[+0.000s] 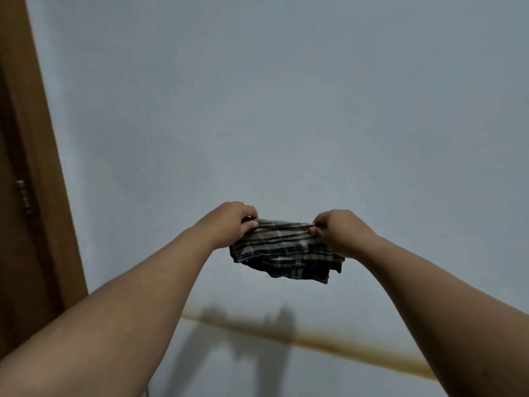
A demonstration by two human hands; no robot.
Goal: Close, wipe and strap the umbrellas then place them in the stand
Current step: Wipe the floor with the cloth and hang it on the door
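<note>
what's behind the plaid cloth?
Behind the plaid cloth, held up by the left hand and right hand, is plain grey wall. The patch directly behind it is covered.

Two bare forearms, no sleeves, hands unadorned

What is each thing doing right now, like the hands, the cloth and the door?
left hand: pinches the cloth's top left edge.
right hand: pinches the cloth's top right edge.
checked cloth: folded, stretched between both hands, held up in the air, lower edge hanging loose.
wooden door: only partly in view; cannot tell if open or closed.
wall: plain, with a brownish stripe low down and the arms' shadow on it.
</note>
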